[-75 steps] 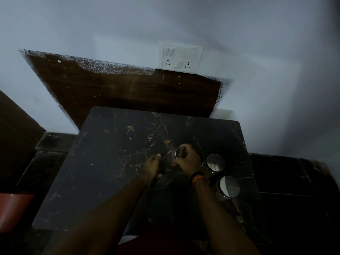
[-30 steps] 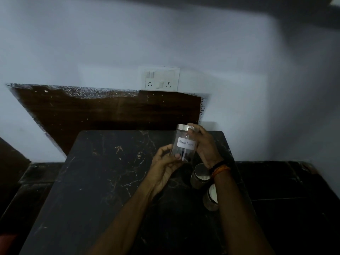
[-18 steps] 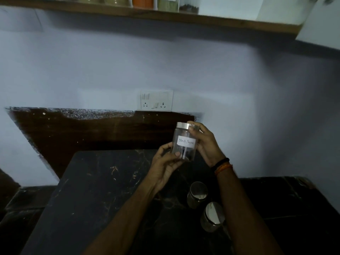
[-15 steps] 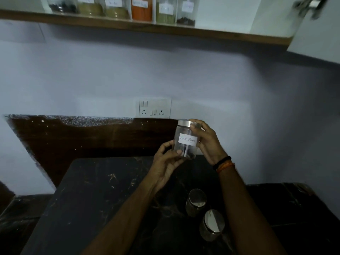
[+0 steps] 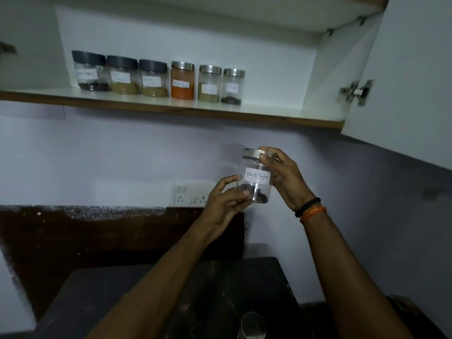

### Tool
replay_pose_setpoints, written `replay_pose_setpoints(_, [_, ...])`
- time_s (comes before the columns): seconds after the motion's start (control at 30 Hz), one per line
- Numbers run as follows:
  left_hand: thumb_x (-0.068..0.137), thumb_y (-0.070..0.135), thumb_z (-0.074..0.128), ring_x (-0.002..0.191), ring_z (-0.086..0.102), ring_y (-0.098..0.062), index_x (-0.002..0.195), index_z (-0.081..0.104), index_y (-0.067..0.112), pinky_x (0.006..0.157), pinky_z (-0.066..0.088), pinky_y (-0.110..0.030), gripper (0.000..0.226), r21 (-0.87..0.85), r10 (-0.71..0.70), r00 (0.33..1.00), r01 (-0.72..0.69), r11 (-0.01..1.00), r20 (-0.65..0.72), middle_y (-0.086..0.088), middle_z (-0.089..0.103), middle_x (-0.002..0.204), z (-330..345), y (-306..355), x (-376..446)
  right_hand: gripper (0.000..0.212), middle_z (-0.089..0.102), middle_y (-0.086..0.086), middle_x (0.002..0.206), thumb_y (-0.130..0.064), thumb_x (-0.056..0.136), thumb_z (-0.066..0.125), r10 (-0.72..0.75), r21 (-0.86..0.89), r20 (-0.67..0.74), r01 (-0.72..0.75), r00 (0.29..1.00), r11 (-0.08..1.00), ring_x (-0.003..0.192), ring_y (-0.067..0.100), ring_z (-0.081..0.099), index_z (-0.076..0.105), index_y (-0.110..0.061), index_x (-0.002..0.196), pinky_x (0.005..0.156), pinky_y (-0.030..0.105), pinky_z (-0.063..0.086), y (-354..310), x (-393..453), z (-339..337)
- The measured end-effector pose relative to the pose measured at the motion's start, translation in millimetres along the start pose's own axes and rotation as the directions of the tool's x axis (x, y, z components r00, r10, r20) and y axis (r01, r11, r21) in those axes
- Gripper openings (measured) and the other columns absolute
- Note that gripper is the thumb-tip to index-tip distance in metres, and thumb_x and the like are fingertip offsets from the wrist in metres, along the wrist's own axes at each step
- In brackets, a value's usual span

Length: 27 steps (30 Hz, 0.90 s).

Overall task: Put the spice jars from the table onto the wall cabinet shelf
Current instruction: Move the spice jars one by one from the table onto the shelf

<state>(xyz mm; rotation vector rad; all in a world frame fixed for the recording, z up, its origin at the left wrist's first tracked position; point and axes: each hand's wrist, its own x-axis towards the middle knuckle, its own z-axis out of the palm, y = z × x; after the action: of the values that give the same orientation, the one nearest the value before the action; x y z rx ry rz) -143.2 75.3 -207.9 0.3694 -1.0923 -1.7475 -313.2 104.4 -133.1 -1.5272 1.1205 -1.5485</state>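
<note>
Both hands hold up a clear jar [image 5: 256,182] with a silver lid and a white label reading "Black Pepper", a few dark peppercorns at its bottom. My right hand [image 5: 283,176] grips its lid and right side; my left hand [image 5: 226,203] supports its lower left. It hangs in front of the wall, below the wall cabinet shelf [image 5: 171,109]. On that shelf stand several labelled spice jars [image 5: 182,80] in a row, with bare shelf to their right. One more silver-lidded jar [image 5: 252,326] stands on the dark table [image 5: 117,297] at the bottom edge.
The cabinet door [image 5: 411,77] hangs open at the right, its hinge showing. A white switch and socket plate [image 5: 189,195] sits on the wall behind the jar. A dark wooden panel [image 5: 97,238] leans against the wall behind the table.
The jar has been lifted off the table and raised in both hands. My view has tilted up, bringing the open cabinet and its shelf into sight; one of the table jars has dropped out of view.
</note>
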Motion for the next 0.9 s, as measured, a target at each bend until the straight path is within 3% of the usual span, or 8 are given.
replay_pose_setpoints(0.13, [0.069,0.004,0.081,0.112,0.068,-0.032,0.128,0.056,0.013,0.1,0.053,-0.046,0.065,0.133,0.069,0.997,-0.074,0.988,0.038,-0.016,0.07,0.119,21,25,19,0.044,0.065,0.011,0.125,-0.042,0.085,0.067,-0.07,-0.033,0.01,0.07,0.998,0.997,0.107,0.02,0.066,0.064,-0.023,0.124,0.083,0.031,0.057,-31,18,-9])
replay_pose_setpoints(0.37, [0.067,0.004,0.084,0.114,0.067,-0.032,0.128,0.055,0.013,0.098,0.054,-0.044,0.068,0.223,0.147,0.982,-0.171,0.96,0.12,-0.021,0.068,0.122,47,60,47,0.047,0.066,0.011,0.124,-0.038,0.088,0.07,-0.166,-0.053,0.001,0.166,0.986,0.985,0.112,0.024,0.065,0.061,-0.015,0.128,0.089,0.039,0.057,-73,42,-23])
replay_pose_setpoints(0.53, [0.071,0.0,0.082,0.109,0.069,-0.032,0.128,0.055,0.01,0.094,0.056,-0.042,0.064,0.215,0.16,0.977,-0.188,0.958,0.142,-0.019,0.072,0.115,60,78,63,0.037,0.068,0.011,0.122,-0.035,0.094,0.066,-0.167,-0.123,-0.052,0.159,0.985,0.98,0.111,0.025,0.067,0.064,-0.017,0.125,0.084,0.031,0.059,-92,56,-29])
replay_pose_setpoints(0.73, [0.077,-0.003,0.078,0.109,0.069,-0.027,0.13,0.055,0.012,0.094,0.057,-0.041,0.06,0.296,0.165,0.973,-0.208,0.932,0.163,-0.013,0.072,0.116,67,87,82,0.04,0.065,0.012,0.124,-0.035,0.093,0.069,-0.175,-0.212,-0.105,0.15,0.979,0.966,0.114,0.029,0.066,0.062,-0.016,0.128,0.092,0.049,0.059,-102,69,-35])
replay_pose_setpoints(0.83, [0.076,0.001,0.081,0.109,0.07,-0.025,0.127,0.055,0.013,0.094,0.057,-0.039,0.058,0.359,0.162,0.97,-0.218,0.908,0.181,-0.008,0.074,0.114,70,91,91,0.038,0.066,0.014,0.121,-0.033,0.091,0.072,-0.189,-0.227,-0.128,0.157,0.974,0.961,0.11,0.029,0.067,0.064,-0.015,0.124,0.086,0.042,0.061,-107,75,-38])
replay_pose_setpoints(0.9, [0.075,0.015,0.086,0.11,0.068,-0.02,0.128,0.054,0.017,0.094,0.057,-0.037,0.062,0.506,0.179,0.963,-0.258,0.823,0.201,-0.004,0.072,0.117,74,98,97,0.035,0.068,0.012,0.117,-0.032,0.089,0.073,-0.207,-0.238,-0.146,0.169,0.967,0.956,0.106,0.028,0.068,0.066,-0.016,0.12,0.077,0.034,0.059,-112,80,-42])
